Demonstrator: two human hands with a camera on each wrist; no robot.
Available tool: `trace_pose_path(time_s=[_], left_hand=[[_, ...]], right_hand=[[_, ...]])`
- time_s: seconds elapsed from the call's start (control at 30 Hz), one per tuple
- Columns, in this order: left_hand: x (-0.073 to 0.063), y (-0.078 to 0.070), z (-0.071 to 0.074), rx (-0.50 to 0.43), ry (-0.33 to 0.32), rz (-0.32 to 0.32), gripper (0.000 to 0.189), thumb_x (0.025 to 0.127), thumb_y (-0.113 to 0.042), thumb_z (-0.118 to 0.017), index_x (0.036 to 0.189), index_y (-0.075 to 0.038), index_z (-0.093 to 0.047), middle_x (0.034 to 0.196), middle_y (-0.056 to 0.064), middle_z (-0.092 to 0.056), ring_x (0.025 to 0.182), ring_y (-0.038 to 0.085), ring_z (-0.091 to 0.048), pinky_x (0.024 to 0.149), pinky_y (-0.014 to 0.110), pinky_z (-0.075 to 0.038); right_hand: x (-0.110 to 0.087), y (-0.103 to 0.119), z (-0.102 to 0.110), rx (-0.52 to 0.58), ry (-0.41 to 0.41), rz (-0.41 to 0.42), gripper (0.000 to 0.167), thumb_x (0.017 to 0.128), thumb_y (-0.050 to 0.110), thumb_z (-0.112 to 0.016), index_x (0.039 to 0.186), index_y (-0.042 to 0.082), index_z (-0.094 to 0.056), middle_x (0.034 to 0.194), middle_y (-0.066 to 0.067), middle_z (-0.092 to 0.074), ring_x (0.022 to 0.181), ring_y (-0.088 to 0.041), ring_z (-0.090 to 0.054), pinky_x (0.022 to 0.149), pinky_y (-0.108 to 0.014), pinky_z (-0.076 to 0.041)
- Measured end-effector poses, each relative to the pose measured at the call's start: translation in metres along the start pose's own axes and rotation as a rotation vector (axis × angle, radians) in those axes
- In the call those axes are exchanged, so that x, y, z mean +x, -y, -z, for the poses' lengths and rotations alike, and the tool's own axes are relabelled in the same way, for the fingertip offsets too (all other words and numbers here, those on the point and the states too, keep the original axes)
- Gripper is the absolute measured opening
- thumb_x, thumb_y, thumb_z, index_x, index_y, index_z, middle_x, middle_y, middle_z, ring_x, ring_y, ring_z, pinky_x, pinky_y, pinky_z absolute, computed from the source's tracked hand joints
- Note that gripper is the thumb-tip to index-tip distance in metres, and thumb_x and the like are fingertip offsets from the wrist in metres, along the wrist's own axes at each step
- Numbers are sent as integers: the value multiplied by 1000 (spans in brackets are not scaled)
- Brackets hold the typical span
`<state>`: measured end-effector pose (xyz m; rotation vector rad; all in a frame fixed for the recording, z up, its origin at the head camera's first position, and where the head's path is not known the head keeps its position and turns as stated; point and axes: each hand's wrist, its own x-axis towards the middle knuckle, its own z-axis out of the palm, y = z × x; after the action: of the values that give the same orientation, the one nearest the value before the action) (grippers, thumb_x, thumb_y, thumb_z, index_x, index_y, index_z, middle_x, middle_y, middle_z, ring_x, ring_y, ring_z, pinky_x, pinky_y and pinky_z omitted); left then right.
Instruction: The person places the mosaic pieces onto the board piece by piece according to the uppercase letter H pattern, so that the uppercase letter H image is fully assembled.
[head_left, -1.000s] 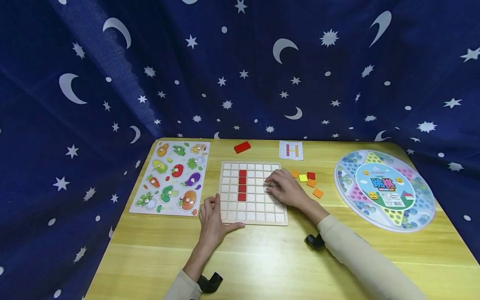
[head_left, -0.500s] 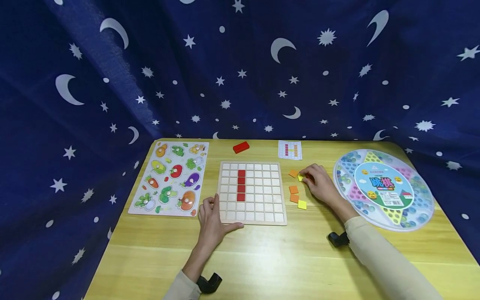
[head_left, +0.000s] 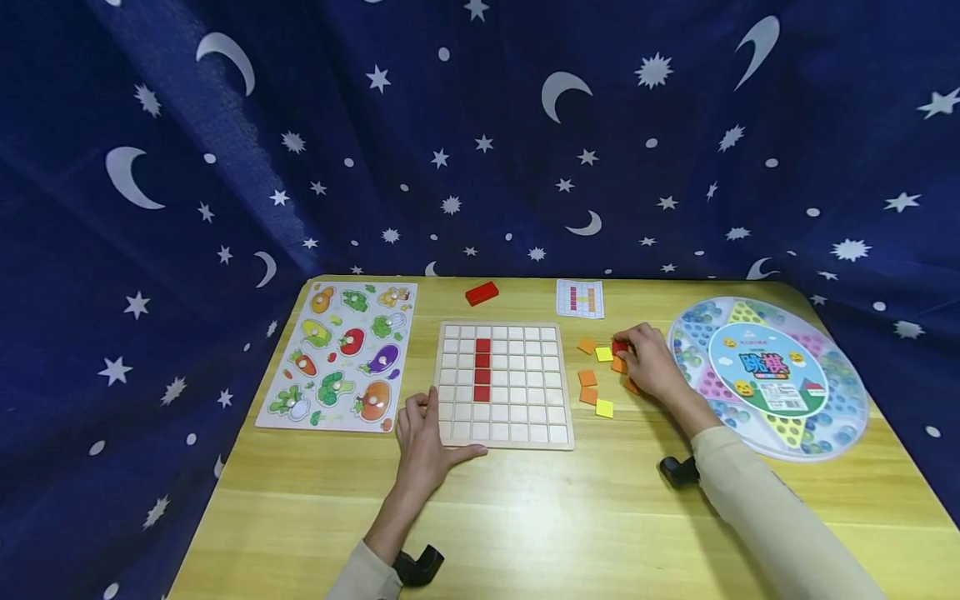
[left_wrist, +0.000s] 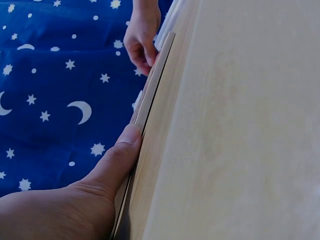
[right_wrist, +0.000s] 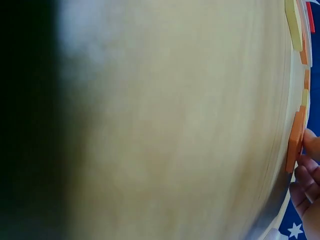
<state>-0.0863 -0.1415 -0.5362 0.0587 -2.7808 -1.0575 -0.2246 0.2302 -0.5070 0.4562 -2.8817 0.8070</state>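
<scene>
My left hand [head_left: 422, 442] braces the near left corner of a wooden grid board [head_left: 525, 433], its thumb stretched along the front edge and its index finger along the left side. In the left wrist view, the thumb [left_wrist: 112, 162] presses against the board's edge. A column of red square tiles [head_left: 482, 361] fills part of the grid. Right of the board, my right hand [head_left: 651, 364] pinches a red tile [head_left: 619, 346] between thumb and fingertips. Orange tiles [head_left: 588, 396] and yellow tiles [head_left: 604, 408] lie around it; the hand partly covers two of the orange ones.
A vegetable puzzle board [head_left: 345, 358] lies to the left. Behind the grid are a red block [head_left: 482, 293] and a small pattern card [head_left: 580, 299]. A round Chinese checkers set [head_left: 768, 379] lies at the right. A starry blue curtain [head_left: 480, 167] borders the table's back.
My right hand has moved from the board's right side out to the loose tiles, then from the yellow tile to the red one. Several tiles beside the board have come into view. The left hand stays put.
</scene>
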Motion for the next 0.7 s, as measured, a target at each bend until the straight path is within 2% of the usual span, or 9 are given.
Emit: trace_pose_path(time_s=[0.17,0.43,0.7], left_hand=[[1,0,1,-14,11,15,129,50,-53,-93,151,-1,-31,123,15,-36,105,29,-31,92,44,-25],[1,-1,1,-11,15,16,130,50,-53,-93,151,-1,-31,122,16,-36,105,29,-31,92,44,-24],[0,0,0,4,15,14,130,50,-54,-92,151,-1,-30,123,16,-35,106,30,-30,93,45,-24]], right_hand=[[2,-1,0,-9,0,-3,22,91,2,-66,111,-8,-66,105,-21,-55,96,-36,-48,81,-48,-40],[6,1,-2,-7,-27,38,18,89,8,-70,101,-4,-70,96,-16,-60,87,-30,-52,78,-44,-41],[4,1,-4,26,-53,47,22,85,12,-75,102,-1,-71,94,-12,-60,81,-25,-55,75,-40,-43]])
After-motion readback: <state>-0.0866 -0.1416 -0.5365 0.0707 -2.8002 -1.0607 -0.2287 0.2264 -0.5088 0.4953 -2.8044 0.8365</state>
